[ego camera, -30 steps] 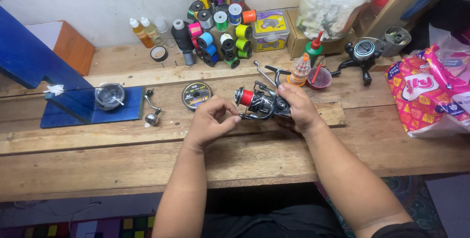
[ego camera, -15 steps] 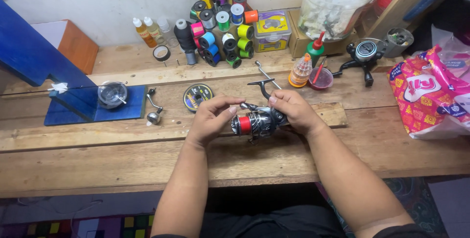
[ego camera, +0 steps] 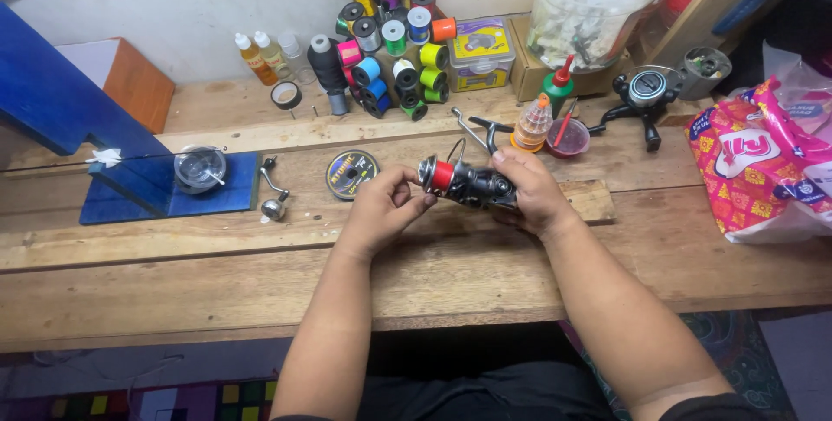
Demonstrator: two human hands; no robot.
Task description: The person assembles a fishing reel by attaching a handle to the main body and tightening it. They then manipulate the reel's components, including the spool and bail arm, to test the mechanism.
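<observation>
Both hands had swung the fishing reel [ego camera: 468, 184] level: my right hand [ego camera: 527, 189] gripped its body, left hand [ego camera: 381, 209] fingertips now pinching the red spool [ego camera: 441, 175].

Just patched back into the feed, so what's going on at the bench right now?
A person is holding a black spinning reel over the wooden workbench. The right hand grips the reel's body, while the left hand has its fingertips at the red spool end. A loose reel handle and a flat line spool lie on the bench to the left; a second reel sits behind.
</observation>
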